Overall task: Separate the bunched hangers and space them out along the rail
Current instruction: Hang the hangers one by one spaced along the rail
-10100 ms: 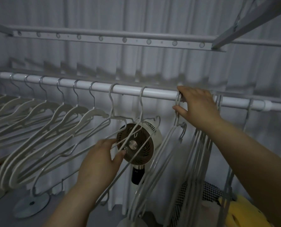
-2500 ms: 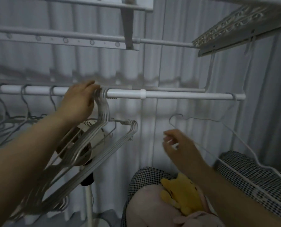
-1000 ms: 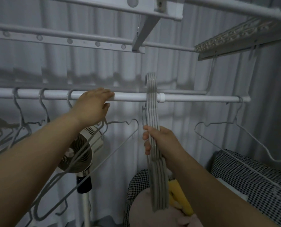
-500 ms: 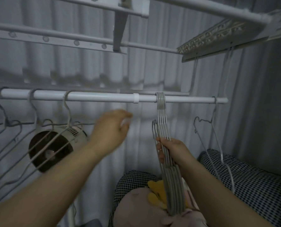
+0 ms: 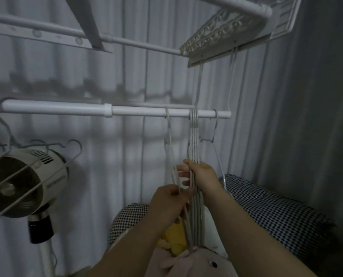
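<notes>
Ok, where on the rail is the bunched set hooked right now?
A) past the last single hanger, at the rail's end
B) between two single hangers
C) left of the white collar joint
B: the bunched hangers hook over the rail between the left single hanger and the right single hanger, all right of the collar; the right hand grips the bunch.

The rail [image 5: 46, 107] and fan [image 5: 16, 182] run off the left edge. The single hanger [image 5: 169, 148] blurs at the left hand [image 5: 168, 204]; the lower ends of the bunched hangers [image 5: 193, 136] are hidden.
</notes>
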